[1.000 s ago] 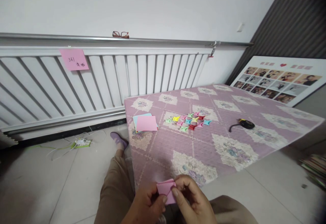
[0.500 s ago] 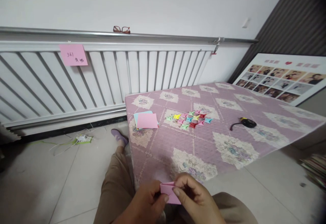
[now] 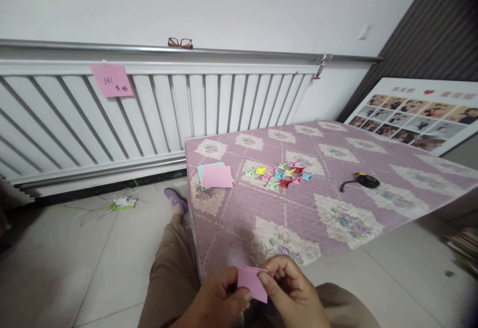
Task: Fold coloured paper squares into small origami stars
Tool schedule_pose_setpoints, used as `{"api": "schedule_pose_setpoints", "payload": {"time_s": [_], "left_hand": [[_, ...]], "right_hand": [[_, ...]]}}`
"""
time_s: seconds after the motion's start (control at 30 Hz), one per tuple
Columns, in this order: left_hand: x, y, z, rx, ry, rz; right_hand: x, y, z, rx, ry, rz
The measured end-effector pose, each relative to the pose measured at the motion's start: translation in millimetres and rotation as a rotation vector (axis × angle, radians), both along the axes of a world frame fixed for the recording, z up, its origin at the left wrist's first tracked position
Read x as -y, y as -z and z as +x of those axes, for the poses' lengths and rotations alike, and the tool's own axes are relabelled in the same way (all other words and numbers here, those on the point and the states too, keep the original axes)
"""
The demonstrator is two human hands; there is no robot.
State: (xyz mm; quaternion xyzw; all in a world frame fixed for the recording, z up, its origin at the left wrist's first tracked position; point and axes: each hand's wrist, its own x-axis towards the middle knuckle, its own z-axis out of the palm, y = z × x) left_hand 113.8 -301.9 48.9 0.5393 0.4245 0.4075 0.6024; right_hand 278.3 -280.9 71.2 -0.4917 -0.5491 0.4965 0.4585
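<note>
A folded piece of pink paper (image 3: 253,284) is held between my two hands, just past the near edge of the table. My left hand (image 3: 220,293) pinches its left side, thumb on the front face. The upper right corner is gripped by my right hand (image 3: 291,288), with the thumb in front and the fingers curled behind. Two layers of paper show along its top edge. On the table lie a stack of coloured paper sheets (image 3: 217,176), pink on top, and a cluster of small folded paper pieces (image 3: 284,173) in several colours.
A flowered cloth covers the table (image 3: 239,223). A black object with a curved cord-like end (image 3: 368,181) lies to the right. Behind are a white radiator (image 3: 220,104), a pink note (image 3: 112,80), glasses (image 3: 180,43) and a photo board (image 3: 414,114). A power strip (image 3: 123,202) sits on the floor.
The pink paper has tilted slightly in my hands, its right side lower, and its upper edge looks more closed. Both hands keep their hold. The view has shifted a little.
</note>
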Motion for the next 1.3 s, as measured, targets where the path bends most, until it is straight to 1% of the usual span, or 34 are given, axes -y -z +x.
{"api": "schedule_pose_setpoints", "payload": {"time_s": [0.07, 0.13, 0.23, 0.3, 0.37, 0.47, 0.53, 0.67, 0.73, 0.8, 0.87, 0.93, 1.03, 1.1, 1.2, 1.3], "left_hand": [[0.1, 1.9, -2.0, -0.031, -0.007, 0.008], [-0.1, 0.7, -3.9, -0.077, -0.01, 0.019], [-0.3, -4.5, -5.7, -0.176, -0.024, 0.025], [-0.2, -7.9, -6.0, -0.208, -0.043, 0.007], [0.3, -9.8, -5.7, -0.141, -0.038, -0.026], [1.6, -8.4, -5.0, 0.032, -0.003, -0.048], [2.3, -6.2, -4.8, 0.053, -0.019, -0.04], [2.7, -7.3, -5.6, -0.091, -0.079, 0.015], [2.7, -10.9, -6.7, -0.179, -0.083, 0.054], [2.8, -14.7, -8.0, -0.234, -0.081, 0.056], [3.0, -17.7, -9.5, -0.269, -0.074, 0.027], [3.3, -20.2, -10.7, -0.306, -0.061, 0.001], [3.4, -24.2, -11.1, -0.38, -0.025, 0.0], [3.2, -27.1, -10.9, -0.432, 0.007, 0.012], [2.6, -31.1, -11.0, -0.498, 0.027, 0.039], [2.3, -34.1, -12.0, -0.538, 0.03, 0.066]], "right_hand": [[0.7, -3.5, -2.1, -0.06, 0.0, -0.059], [0.5, -6.2, -2.3, -0.075, -0.045, -0.111], [-0.2, -7.2, 0.4, -0.012, -0.118, -0.135], [0.0, -6.6, 2.4, 0.04, -0.129, -0.111], [0.9, -6.0, 3.2, 0.061, -0.113, -0.078], [2.8, -6.2, 1.9, 0.05, -0.085, -0.037], [4.0, -6.2, 0.0, 0.029, -0.067, -0.02], [5.7, -2.6, -3.8, -0.038, -0.034, -0.032], [5.7, -0.5, -4.4, -0.075, -0.034, -0.068], [4.7, -0.6, -3.7, -0.083, -0.056, -0.106], [2.7, -4.5, -2.0, -0.033, -0.076, -0.118], [-0.2, -11.7, -0.6, 0.078, -0.106, -0.087], [-5.2, -23.6, -1.8, 0.249, -0.232, 0.021], [-8.1, -28.2, -4.8, 0.304, -0.304, 0.058], [-9.5, -27.5, -9.4, 0.316, -0.318, 0.05], [-7.4, -20.5, -11.7, 0.279, -0.287, 0.052]]}}
